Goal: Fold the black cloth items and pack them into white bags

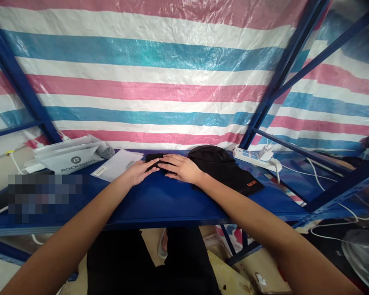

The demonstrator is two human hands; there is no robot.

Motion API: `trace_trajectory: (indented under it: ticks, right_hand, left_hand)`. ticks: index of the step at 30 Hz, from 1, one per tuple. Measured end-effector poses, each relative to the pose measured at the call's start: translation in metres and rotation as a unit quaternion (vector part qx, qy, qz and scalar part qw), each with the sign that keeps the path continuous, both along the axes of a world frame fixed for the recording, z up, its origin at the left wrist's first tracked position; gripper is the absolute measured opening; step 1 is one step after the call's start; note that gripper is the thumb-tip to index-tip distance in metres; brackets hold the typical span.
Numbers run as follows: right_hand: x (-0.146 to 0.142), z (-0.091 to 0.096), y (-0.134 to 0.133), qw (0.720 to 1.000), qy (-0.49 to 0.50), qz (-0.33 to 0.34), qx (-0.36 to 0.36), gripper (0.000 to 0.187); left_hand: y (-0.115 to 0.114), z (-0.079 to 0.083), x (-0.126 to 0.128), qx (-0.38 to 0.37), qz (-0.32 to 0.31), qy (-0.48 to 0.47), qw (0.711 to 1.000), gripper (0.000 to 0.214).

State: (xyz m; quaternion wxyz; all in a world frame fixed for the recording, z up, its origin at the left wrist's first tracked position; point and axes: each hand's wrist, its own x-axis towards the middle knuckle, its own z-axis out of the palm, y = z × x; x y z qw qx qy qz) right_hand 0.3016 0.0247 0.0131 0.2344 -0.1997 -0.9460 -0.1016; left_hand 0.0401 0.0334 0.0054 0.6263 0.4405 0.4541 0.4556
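Both my hands rest on a small folded black cloth lying on the blue shelf. My left hand lies flat with fingers stretched toward the cloth's near edge. My right hand presses flat on the cloth, fingers pointing left and meeting the left fingertips. Just right of my right hand lies a larger black garment with a small orange logo near its front corner.
A white plastic sleeve lies left of my hands. Further left sits a grey ROCKBROS bag. A white power strip with a charger and cables sits at the back right. Blue rack posts and a striped tarp stand behind.
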Motion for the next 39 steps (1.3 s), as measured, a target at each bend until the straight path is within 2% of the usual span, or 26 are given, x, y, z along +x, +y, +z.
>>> trace_trajectory:
  ticks: [3, 5, 6, 7, 9, 11, 12, 14, 17, 19, 21, 23, 26, 29, 32, 35, 39]
  right_hand:
    - [0.002, -0.001, 0.001, 1.0, -0.002, -0.001, -0.008, 0.047]
    - [0.004, -0.004, 0.003, 1.0, 0.011, -0.005, -0.023, 0.046]
    - [0.005, -0.006, 0.004, 0.999, 0.023, -0.011, -0.029, 0.046]
    - [0.005, -0.008, 0.006, 0.998, 0.039, -0.018, -0.034, 0.046]
    - [0.006, -0.011, 0.008, 0.996, 0.075, -0.037, -0.041, 0.047]
    - [0.004, -0.014, 0.01, 0.992, 0.103, -0.049, -0.054, 0.047]
    - [0.003, -0.014, 0.01, 0.99, 0.115, -0.05, -0.067, 0.045]
    - [0.0, -0.013, 0.01, 0.983, 0.139, -0.044, -0.107, 0.037]
    - [-0.002, -0.009, 0.009, 0.961, 0.204, -0.055, -0.177, 0.024]
    - [-0.001, -0.006, 0.01, 0.942, 0.248, -0.069, -0.216, 0.025]
    - [0.001, -0.005, 0.011, 0.927, 0.271, -0.071, -0.249, 0.024]
    - [0.003, -0.004, 0.012, 0.925, 0.269, -0.071, -0.26, 0.02]
    - [0.006, -0.003, 0.014, 0.947, 0.228, -0.082, -0.209, 0.018]
    - [0.007, -0.002, 0.017, 0.965, 0.179, -0.102, -0.166, 0.023]
    - [0.005, -0.004, 0.02, 0.969, 0.146, -0.136, -0.145, 0.031]
    - [0.002, -0.007, 0.021, 0.974, 0.138, -0.15, -0.097, 0.029]
    - [0.004, -0.004, 0.017, 0.989, 0.118, -0.085, -0.033, 0.036]
  left_hand:
    - [-0.002, 0.004, -0.003, 0.005, -0.036, 0.059, 0.998, 0.044]
    - [-0.007, 0.006, -0.005, 0.068, -0.032, 0.153, 0.985, 0.059]
    - [-0.01, 0.006, -0.005, 0.13, -0.006, 0.217, 0.967, 0.065]
    - [-0.013, 0.005, -0.005, 0.209, 0.03, 0.284, 0.935, 0.069]
    - [-0.018, 0.003, -0.003, 0.379, 0.082, 0.387, 0.836, 0.068]
    - [-0.019, 0.0, 0.0, 0.504, 0.044, 0.434, 0.745, 0.059]
    - [-0.018, -0.002, 0.001, 0.537, 0.004, 0.445, 0.716, 0.054]
    - [-0.015, -0.007, 0.003, 0.557, -0.058, 0.463, 0.687, 0.045]
    - [-0.008, -0.011, 0.003, 0.542, -0.069, 0.484, 0.683, 0.039]
    - [-0.005, -0.011, 0.0, 0.543, -0.058, 0.478, 0.688, 0.04]
    - [-0.003, -0.009, -0.002, 0.548, -0.055, 0.452, 0.702, 0.041]
    - [-0.001, -0.006, -0.003, 0.539, -0.064, 0.422, 0.726, 0.04]
    - [0.001, -0.004, -0.001, 0.496, -0.072, 0.402, 0.766, 0.04]
    - [0.003, -0.005, 0.003, 0.465, -0.045, 0.391, 0.793, 0.039]
    - [0.007, -0.009, 0.005, 0.456, -0.007, 0.387, 0.801, 0.037]
    - [0.011, -0.012, 0.006, 0.44, 0.004, 0.407, 0.801, 0.037]
    - [0.016, -0.012, 0.005, 0.414, 0.007, 0.441, 0.796, 0.035]
